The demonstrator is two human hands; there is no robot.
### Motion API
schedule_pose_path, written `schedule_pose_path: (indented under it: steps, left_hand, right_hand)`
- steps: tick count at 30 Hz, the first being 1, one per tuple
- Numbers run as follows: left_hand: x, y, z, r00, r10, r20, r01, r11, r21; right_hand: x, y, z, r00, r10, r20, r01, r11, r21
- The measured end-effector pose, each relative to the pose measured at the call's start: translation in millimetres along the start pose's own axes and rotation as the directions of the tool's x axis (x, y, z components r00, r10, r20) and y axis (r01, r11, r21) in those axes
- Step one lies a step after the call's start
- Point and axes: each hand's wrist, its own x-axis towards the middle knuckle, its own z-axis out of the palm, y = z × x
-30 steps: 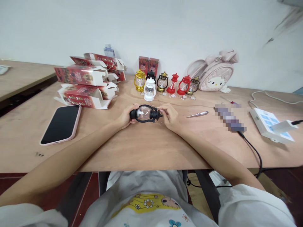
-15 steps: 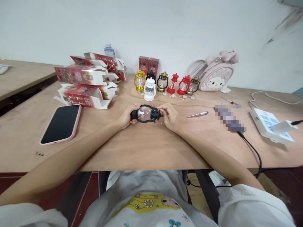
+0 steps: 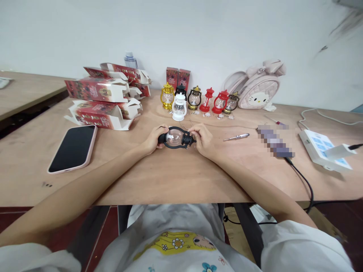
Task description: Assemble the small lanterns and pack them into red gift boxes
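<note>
A small black toy lantern with a clear round middle (image 3: 175, 137) is gripped at its base by the left hand (image 3: 155, 139). Its pointed top is touched by the bent fingers of the right hand (image 3: 202, 139); whether it is pinched cannot be told. The lantern is tipped on its side over the light brown wooden table (image 3: 176, 177). Just behind it, a small shiny white lantern (image 3: 179, 112) is stood upright. A thin silver pen-shaped tool (image 3: 237, 137) is laid near the right hand. Farther left, red and white paper boxes (image 3: 96, 90) are piled up.
</note>
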Motion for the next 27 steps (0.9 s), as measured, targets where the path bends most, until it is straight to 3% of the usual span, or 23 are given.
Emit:
schedule_pose_path:
  steps: [13,27]
  left_hand:
    - [0,-2,-1.0,0.999,0.051,-0.017,-0.052,0.998,-0.019]
    - [-5,1,1.5,0.995,0.092,-0.026,-0.093,0.993,-0.067]
  right_hand:
    - [-1,5,2,0.998,0.055,0.004,-0.055,0.998,-0.005]
    - [-8,11,12,0.958,0.277,0.072,-0.286,0.924,0.253]
